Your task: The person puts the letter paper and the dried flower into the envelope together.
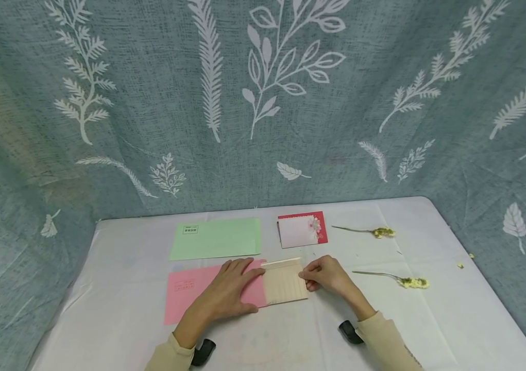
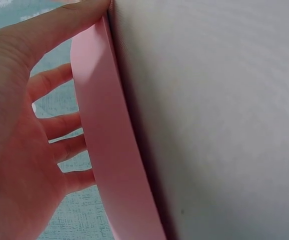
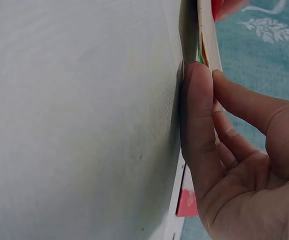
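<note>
A pink envelope [image 1: 200, 281] lies near the middle of the white table. My left hand [image 1: 227, 291] rests across its right part, fingers spread over the top and thumb along the near edge. In the left wrist view the envelope [image 2: 107, 120] bulges up beside the fingers. A beige lined card [image 1: 285, 282] meets the envelope's right end; whether its left edge is inside cannot be seen. My right hand [image 1: 327, 278] pinches the card's right edge between thumb and fingers. Layers show along the card's edge [image 3: 207, 35] in the right wrist view.
Behind the pink envelope lies a green envelope [image 1: 216, 239]. A red and white floral card [image 1: 300, 230] stands or lies to its right. Two dried yellow flower stems [image 1: 383, 233] are on the right side, with small crumbs [image 1: 460, 265]. A patterned curtain [image 1: 263, 103] hangs behind the table [image 1: 119, 288].
</note>
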The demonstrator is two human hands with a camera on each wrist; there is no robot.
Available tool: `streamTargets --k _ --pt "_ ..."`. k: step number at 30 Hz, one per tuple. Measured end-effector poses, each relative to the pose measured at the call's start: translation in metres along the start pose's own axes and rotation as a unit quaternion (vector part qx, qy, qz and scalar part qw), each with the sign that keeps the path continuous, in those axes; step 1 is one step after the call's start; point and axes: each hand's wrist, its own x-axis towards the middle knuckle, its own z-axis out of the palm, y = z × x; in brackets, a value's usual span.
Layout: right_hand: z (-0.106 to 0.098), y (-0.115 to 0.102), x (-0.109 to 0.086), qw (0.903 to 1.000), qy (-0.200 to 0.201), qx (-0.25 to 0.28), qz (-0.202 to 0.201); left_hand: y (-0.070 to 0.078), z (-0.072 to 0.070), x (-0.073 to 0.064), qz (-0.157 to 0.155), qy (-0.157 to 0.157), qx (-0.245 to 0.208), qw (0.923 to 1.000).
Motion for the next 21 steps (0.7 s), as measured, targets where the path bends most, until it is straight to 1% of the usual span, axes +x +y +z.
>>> streamTargets --k 8,15,21 --pt "0.005 -0.002 -0.001 0.9999 -0.017 0.0 -0.002 0.0 0.0 0.0 -0.004 -0.004 -0.004 1.0" --pt "0.01 -0.006 0.0 0.9997 -0.023 0.008 -0.004 0.001 -0.001 0.0 -0.008 -0.01 -0.018 0.9998" --pt "0.016 -0.007 0.002 0.9994 -0.031 0.015 -0.005 0.0 0.0 0.001 -0.008 -0.013 -0.02 0.9997"
